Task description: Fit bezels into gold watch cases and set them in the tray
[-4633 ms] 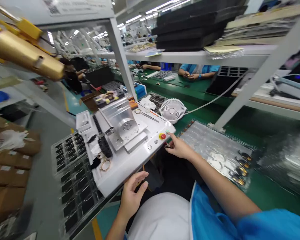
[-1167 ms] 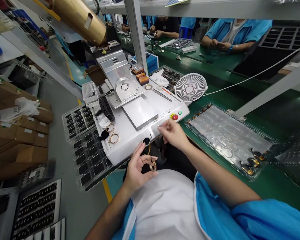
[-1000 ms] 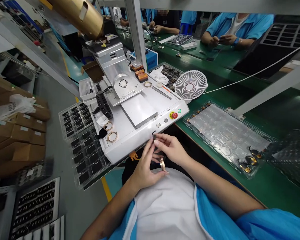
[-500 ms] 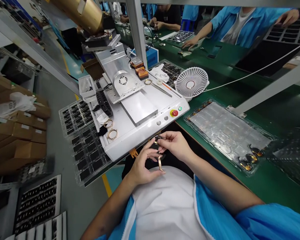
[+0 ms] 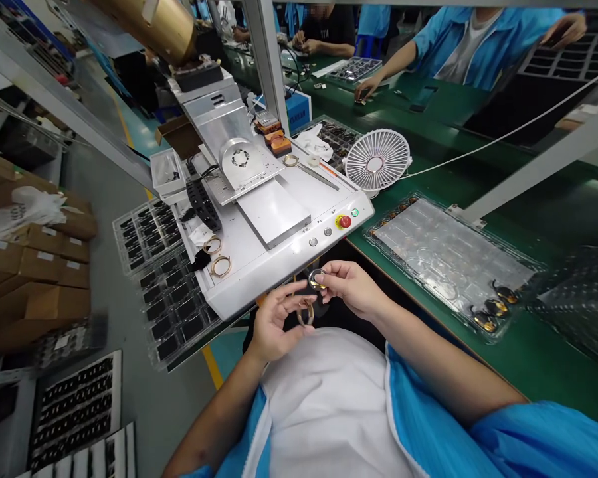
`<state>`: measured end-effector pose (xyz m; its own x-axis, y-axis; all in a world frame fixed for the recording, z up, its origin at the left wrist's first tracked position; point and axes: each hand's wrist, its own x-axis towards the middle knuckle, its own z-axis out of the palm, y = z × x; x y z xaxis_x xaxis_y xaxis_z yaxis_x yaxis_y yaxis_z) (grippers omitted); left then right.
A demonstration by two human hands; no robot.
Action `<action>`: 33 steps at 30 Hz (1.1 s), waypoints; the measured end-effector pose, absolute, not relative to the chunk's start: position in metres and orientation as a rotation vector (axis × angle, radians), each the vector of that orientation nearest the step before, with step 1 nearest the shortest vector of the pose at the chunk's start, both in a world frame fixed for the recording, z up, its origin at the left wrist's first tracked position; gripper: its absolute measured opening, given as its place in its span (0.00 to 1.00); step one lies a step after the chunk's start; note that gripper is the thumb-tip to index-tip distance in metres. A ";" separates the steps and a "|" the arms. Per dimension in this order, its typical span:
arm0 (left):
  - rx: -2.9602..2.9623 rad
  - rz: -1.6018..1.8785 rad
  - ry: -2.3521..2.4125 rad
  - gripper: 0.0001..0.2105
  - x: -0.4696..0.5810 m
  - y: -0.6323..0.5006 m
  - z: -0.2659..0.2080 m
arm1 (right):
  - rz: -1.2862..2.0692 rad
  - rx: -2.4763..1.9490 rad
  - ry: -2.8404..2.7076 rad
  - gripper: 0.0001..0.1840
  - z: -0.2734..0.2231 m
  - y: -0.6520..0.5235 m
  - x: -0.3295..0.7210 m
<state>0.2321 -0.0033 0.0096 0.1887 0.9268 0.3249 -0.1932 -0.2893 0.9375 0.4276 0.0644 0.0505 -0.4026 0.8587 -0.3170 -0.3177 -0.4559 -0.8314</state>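
Between the thumb and fingers of my left hand [image 5: 278, 324] is a gold-coloured ring-shaped watch case [image 5: 306, 313], turned so its opening shows. My right hand [image 5: 349, 285] pinches a small round, shiny watch part [image 5: 315, 279] with dark and gold areas. The two hands are close together above my lap, just in front of the white machine [image 5: 259, 279]. The round part is slightly above and to the right of the ring, apart from it. Two more gold rings [image 5: 221, 266] lie on the machine's left front corner.
A red stop button [image 5: 345, 222] sits on the machine's front edge. Tweezers [image 5: 316, 176] lie on its top. To the right are a white fan [image 5: 377, 159] and a clear tray [image 5: 443, 259] with several round parts. Trays of black parts [image 5: 172, 305] are at left. A co-worker's hand [image 5: 369, 87] is across the bench.
My hands have moved apart. The round part in my right hand has come into clearer view, and the gold ring in my left hand has turned to show its opening.
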 end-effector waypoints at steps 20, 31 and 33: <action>1.079 1.555 0.919 0.29 0.236 -0.003 0.002 | 1.820 -1.015 -1.071 0.20 0.070 0.030 0.394; 1.119 1.549 0.949 0.29 0.236 -0.004 0.001 | 1.835 -1.018 -1.132 0.19 0.070 0.031 0.394; 1.108 1.561 0.946 0.30 0.237 -0.003 0.001 | 1.843 -1.000 -1.126 0.19 0.069 0.032 0.395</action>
<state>0.2368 -0.0029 0.0008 -0.1216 0.9705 0.2084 -0.2647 -0.2341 0.9355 0.3948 0.0319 0.0693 -0.4192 0.8771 -0.2346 -0.1916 -0.3380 -0.9214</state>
